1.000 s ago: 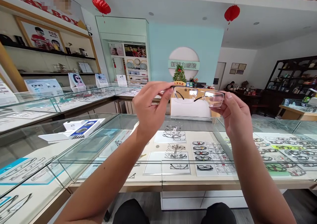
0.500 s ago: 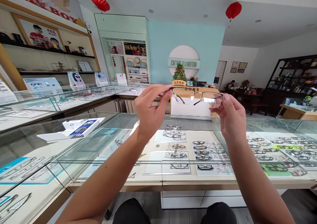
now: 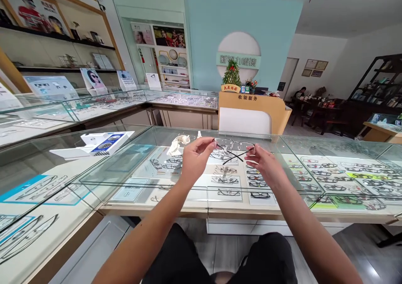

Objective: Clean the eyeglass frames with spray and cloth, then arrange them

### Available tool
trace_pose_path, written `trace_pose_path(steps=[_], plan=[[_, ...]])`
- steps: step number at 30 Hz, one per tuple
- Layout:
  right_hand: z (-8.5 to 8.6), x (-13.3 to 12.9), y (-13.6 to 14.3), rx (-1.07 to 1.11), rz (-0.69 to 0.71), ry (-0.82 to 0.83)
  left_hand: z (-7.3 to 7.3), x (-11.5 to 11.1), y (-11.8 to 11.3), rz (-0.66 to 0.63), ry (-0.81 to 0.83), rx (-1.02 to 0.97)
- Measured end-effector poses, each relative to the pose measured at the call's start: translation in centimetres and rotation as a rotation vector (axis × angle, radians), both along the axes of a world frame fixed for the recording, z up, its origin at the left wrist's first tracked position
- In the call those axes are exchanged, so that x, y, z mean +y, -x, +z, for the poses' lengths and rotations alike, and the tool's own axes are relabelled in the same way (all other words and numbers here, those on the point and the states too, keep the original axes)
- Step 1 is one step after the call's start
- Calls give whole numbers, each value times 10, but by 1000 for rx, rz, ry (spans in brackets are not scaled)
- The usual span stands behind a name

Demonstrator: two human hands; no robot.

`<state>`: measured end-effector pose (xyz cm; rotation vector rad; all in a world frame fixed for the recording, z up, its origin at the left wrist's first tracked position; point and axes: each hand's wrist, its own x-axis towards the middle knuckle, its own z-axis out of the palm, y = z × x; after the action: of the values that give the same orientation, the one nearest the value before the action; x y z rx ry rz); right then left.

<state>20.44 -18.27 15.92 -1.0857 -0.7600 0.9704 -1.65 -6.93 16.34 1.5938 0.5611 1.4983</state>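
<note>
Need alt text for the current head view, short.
A person's left hand and right hand hold glasses by opposite ends, temples crossed, above a glass counter displaying other eyeglasses. A white cloth lies beyond the left hand; farther back are a tan desk and pale blue wall.

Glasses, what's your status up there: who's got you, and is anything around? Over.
Left hand, right hand: each pinching one end. Glasses: held up, temples crossing in view. Nearby: display case below.
</note>
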Motion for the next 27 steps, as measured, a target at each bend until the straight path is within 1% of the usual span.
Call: trace_pose_path(steps=[2,5,8,11,14,16,19,24,27], plan=[[-24,3,5,29,23,63,-20,-1,4,-27,85,-10],[-50,5,12,86,34,114,-42,-6,10,-52,173,-8],[-65,4,18,144,64,130,-57,-10,15,-59,216,-25],[-70,3,22,154,113,142,-68,-11,18,-37,234,-57],[-74,2,22,129,84,127,-74,-12,24,-19,251,-45],[-79,-1,21,71,36,125,-75,-14,27,-11,257,-34],[-88,-11,21,-40,-20,167,-76,-16,31,26,245,-32],[-98,-30,31,-140,45,190,-76,-23,30,95,188,-35],[-99,-34,37,-161,18,186,-76,-28,25,103,167,-28]])
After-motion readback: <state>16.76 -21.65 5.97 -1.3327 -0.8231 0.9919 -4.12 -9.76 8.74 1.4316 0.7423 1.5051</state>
